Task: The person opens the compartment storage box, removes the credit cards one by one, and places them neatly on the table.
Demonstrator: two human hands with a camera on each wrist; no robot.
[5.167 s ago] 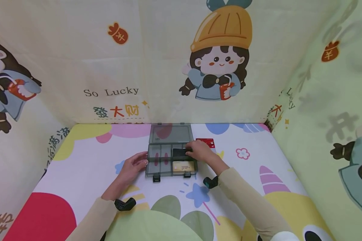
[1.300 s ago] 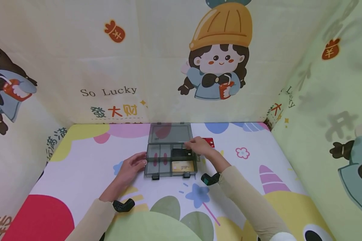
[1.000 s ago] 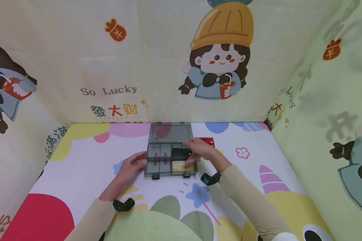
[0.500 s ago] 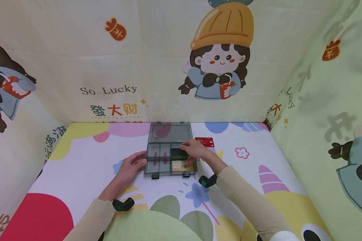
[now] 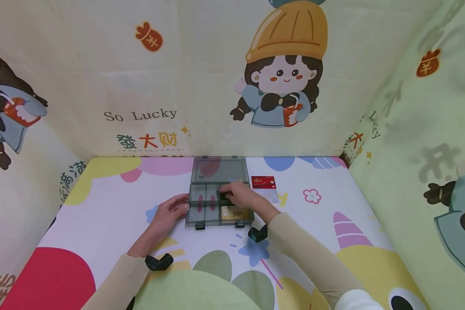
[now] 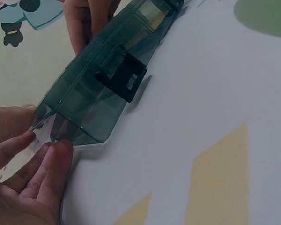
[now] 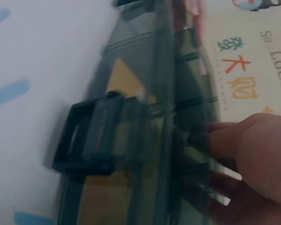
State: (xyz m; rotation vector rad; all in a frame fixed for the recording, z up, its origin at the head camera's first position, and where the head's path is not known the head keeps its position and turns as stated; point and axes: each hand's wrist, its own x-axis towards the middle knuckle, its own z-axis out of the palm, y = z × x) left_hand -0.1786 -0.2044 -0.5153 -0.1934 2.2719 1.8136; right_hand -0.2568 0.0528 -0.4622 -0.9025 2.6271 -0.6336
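On the table, a grey see-through compartment box [image 5: 213,215] stands with its lid [image 5: 218,170] swung back. My left hand [image 5: 171,215] holds its left end, thumb and fingertips against the wall; the left wrist view has these digits [image 6: 61,154] at the corner. My right hand [image 5: 240,194] reaches into the back right compartment, over a black card [image 5: 224,196] that it mostly covers. Its fingertips are hidden by the hand from above and blurred behind tinted plastic in the right wrist view, so a grip cannot be made out. A gold card [image 5: 235,213] lies in the front right compartment.
Right of the box lies a red and white card [image 5: 263,183] marked VIP. Two dark latches [image 5: 200,225] jut from the box's front edge. A printed cloth [image 5: 201,86] hangs behind the patterned tabletop [image 5: 116,215].
My right hand has shifted left along the back right compartment, covering more of the black card and uncovering the red card. My left hand and the box have stayed put.
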